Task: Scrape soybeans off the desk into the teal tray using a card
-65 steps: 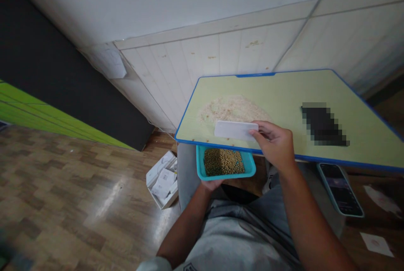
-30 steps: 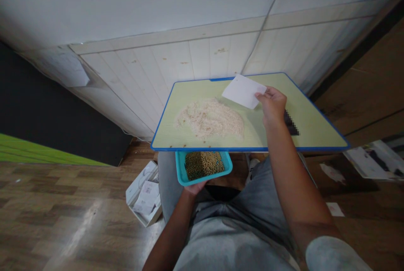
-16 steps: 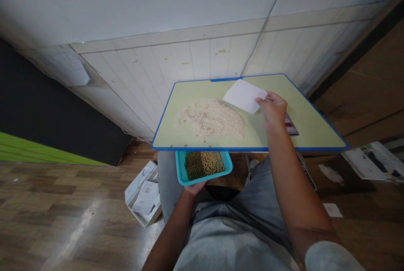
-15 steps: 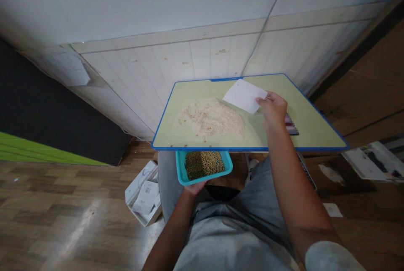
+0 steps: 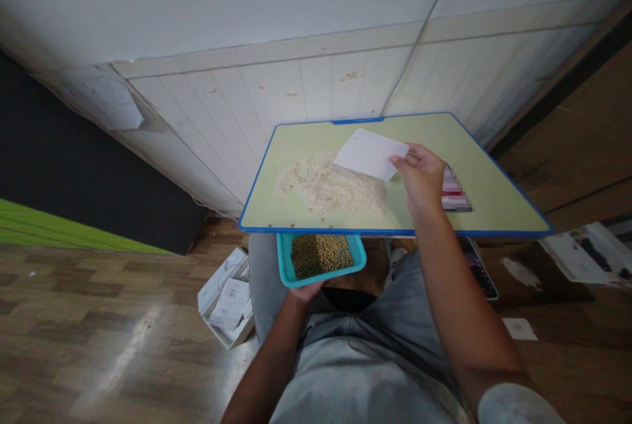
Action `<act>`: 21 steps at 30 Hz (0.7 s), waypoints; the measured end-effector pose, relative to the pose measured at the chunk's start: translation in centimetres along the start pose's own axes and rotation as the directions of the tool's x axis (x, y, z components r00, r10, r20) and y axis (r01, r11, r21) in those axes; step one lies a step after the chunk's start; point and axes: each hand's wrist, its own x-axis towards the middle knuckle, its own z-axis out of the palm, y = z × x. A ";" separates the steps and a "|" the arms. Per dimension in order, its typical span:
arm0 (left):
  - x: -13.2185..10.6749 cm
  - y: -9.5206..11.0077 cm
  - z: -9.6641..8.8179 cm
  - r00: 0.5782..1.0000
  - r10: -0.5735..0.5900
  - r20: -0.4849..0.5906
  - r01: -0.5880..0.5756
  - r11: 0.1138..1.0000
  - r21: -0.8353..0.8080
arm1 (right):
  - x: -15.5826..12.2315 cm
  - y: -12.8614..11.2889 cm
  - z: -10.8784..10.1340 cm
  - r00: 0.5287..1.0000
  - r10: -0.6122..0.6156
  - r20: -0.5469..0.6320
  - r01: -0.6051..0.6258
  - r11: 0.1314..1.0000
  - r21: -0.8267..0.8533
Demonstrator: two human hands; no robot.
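My right hand (image 5: pixel 419 170) pinches a flat white card (image 5: pixel 370 154) by its right edge, holding it over the heap of pale grains (image 5: pixel 326 193), which look like rice. The heap is spread on a light green table (image 5: pixel 494 193) with a blue rim. Below the table's front edge, my left hand (image 5: pixel 306 291) grips a turquoise plastic basket (image 5: pixel 323 279) from underneath, its fingers mostly hidden. Inside the basket lie round beans (image 5: pixel 333 253), tan on the right and in shadow on the left. A few small brown bits lie near the table's front edge.
Right of my right hand, a blurred-out item (image 5: pixel 457 190) lies on the table. A white box (image 5: pixel 227 299) with papers stands on the floor at left. The panelled wall (image 5: pixel 316 91) runs behind the table. A phone-like device (image 5: pixel 478 269) shows below the table at right.
My right hand has moved the card left and slightly down, so it covers more of the grain heap. My left hand and the basket stay almost in place.
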 end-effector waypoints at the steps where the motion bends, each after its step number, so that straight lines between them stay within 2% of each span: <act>1: 0.0 0.0 -0.1 1.000 0.014 0.012 -0.015 1.000 0.014 | -0.9 -0.3 0.2 1.000 0.006 0.025 -0.006 1.000 0.006; 5: 0.0 0.0 0.9 0.991 0.069 0.117 -0.078 0.995 0.070 | -4.5 -2.0 1.0 0.978 -0.014 0.210 0.029 0.997 -0.069; 8: 0.1 0.0 2.2 0.985 0.095 0.143 -0.108 0.990 0.090 | -6.6 -2.9 1.2 0.960 -0.050 0.276 0.081 0.991 -0.103; 11: 0.3 -0.2 2.7 0.986 0.121 0.116 -0.132 0.987 0.090 | -7.8 -3.3 1.0 0.953 -0.055 0.299 0.101 0.985 -0.141; 17: 0.5 -0.5 1.6 0.991 0.131 -0.002 -0.131 0.991 0.019 | -8.8 -2.8 0.7 0.954 -0.059 0.294 0.122 0.972 -0.203; 21: 0.2 -0.4 1.5 0.992 0.123 -0.040 -0.124 0.992 -0.016 | -9.1 -2.5 0.5 0.952 -0.066 0.297 0.128 0.972 -0.196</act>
